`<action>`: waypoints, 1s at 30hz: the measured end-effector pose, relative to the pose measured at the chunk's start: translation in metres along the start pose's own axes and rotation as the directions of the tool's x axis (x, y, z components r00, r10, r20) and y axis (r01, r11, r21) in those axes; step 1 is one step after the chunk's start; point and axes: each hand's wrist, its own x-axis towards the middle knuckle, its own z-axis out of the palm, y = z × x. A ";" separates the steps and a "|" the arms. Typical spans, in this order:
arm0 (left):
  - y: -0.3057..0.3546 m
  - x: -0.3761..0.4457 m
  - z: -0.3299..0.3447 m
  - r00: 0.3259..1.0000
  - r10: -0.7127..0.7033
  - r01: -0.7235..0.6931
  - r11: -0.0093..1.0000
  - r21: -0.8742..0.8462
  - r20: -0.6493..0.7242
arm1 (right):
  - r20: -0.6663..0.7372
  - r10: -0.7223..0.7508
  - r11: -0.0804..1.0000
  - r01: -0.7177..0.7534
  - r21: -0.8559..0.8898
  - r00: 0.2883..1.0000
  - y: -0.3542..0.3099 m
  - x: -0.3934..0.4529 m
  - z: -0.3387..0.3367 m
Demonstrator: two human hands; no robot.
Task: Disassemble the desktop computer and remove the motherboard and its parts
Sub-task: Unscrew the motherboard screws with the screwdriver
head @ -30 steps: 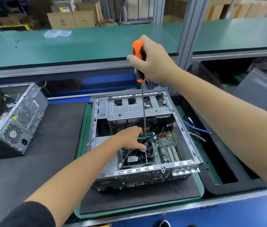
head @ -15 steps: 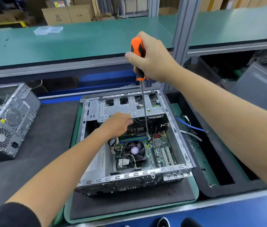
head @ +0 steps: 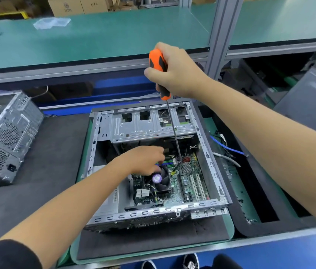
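Open grey sheet-metal desktop computer case lay on its side at frame centre, on a dark foam pad set in a green tray. Green motherboard was seated in the case floor, lower right of the opening, with a black square CPU cooler fan bearing a purple centre label just left of it.

Right hand, upper centre of frame, was wrapped around the handle of a long orange-and-black screwdriver. The thin shaft ran nearly vertically down into the case; the tip met the board near the red connector and small heatsink.

Left hand reached into the case at centre, fingers curled downward at the upper edge of the fan. Whether it grasped anything could not be told.

A second grey perforated metal computer chassis stood at the left edge. A green workbench shelf spanned the top of frame.
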 end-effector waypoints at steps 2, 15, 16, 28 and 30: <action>0.002 -0.001 0.010 1.000 0.014 -0.016 0.997 0.075 0.028 | 0.006 0.010 1.000 -0.010 0.012 1.000 0.003 -0.001 0.001; 0.018 -0.003 0.022 0.996 -0.047 0.052 0.997 -0.062 0.075 | 0.076 -0.008 0.997 0.003 0.072 0.997 -0.008 -0.006 0.010; 0.017 -0.006 0.018 0.994 -0.055 0.065 0.993 -0.098 0.099 | 0.084 -0.010 0.998 0.004 0.070 0.996 -0.009 -0.006 0.011; 0.009 -0.050 -0.013 0.916 0.133 0.165 0.733 -0.660 0.378 | 0.151 -0.055 0.996 0.043 0.080 0.987 -0.038 -0.001 0.036; 0.007 -0.052 -0.015 0.919 0.129 0.165 0.732 -0.661 0.371 | 0.159 -0.054 0.997 0.044 0.065 0.986 -0.040 0.001 0.039</action>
